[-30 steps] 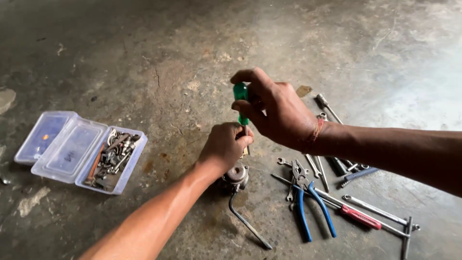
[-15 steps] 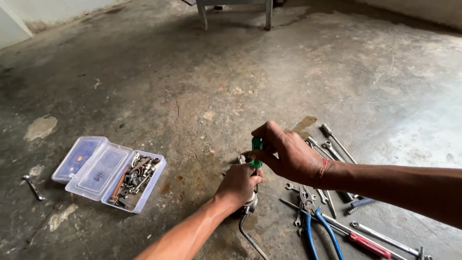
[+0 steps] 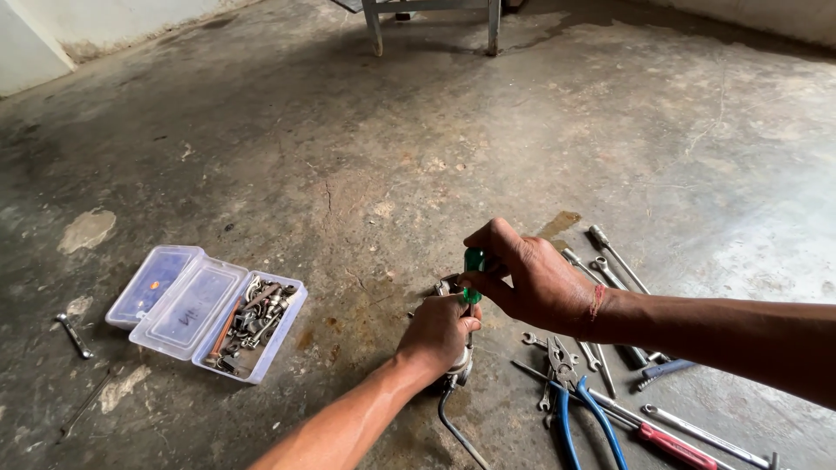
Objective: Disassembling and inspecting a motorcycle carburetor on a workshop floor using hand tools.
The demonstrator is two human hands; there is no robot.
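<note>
My right hand (image 3: 527,280) grips the green handle of a screwdriver (image 3: 473,271) that stands upright over a small metal part (image 3: 456,370) on the concrete floor. My left hand (image 3: 438,333) is wrapped around that part and holds it down; a bent metal rod (image 3: 457,431) runs out from under it toward me. The screwdriver's tip is hidden behind my left hand.
An open clear plastic box (image 3: 209,309) with several metal bits lies to the left, a small wrench (image 3: 73,335) beyond it. To the right lie blue-handled pliers (image 3: 583,413), a red-handled tool (image 3: 666,442) and several spanners (image 3: 610,261). Table legs (image 3: 433,22) stand at the far end.
The view has tilted up, so hands and tools sit lower in the picture and more of the floor shows. Both hands keep their hold on the screwdriver and the part.
</note>
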